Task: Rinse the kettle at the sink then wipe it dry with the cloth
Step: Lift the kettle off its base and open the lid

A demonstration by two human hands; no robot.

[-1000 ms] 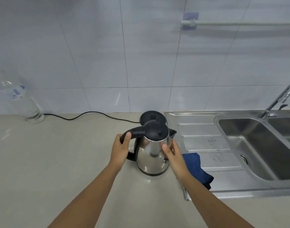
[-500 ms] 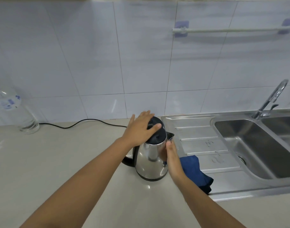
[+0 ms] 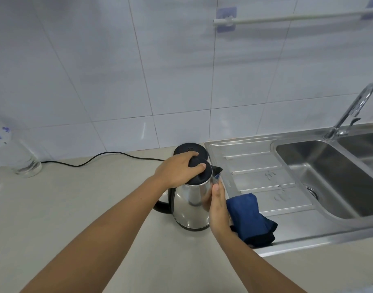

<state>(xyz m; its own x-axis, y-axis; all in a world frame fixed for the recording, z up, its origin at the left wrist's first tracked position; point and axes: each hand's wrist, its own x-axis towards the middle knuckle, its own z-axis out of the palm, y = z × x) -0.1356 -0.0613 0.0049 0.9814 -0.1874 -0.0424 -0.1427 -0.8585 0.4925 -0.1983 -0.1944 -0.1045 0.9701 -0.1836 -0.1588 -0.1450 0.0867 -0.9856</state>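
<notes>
A steel kettle (image 3: pixel 190 206) with a black lid (image 3: pixel 199 175) and black handle stands upright on the beige counter, just left of the sink's drainboard. My left hand (image 3: pixel 177 169) lies on top of the lid, fingers curled around its knob. My right hand (image 3: pixel 217 205) presses flat against the kettle's right side under the spout. A folded dark blue cloth (image 3: pixel 250 218) lies on the drainboard right beside my right hand. The steel sink (image 3: pixel 321 180) and its tap (image 3: pixel 352 108) are at the right.
The kettle's black base (image 3: pixel 190 149) sits behind it, its cord (image 3: pixel 100 158) running left along the wall. A clear plastic bottle (image 3: pixel 14 149) stands at the far left. A towel rail (image 3: pixel 297 16) hangs on the tiled wall.
My left hand left the kettle's handle and moved onto the lid, where it now grips the knob. My right hand stays against the kettle's side.
</notes>
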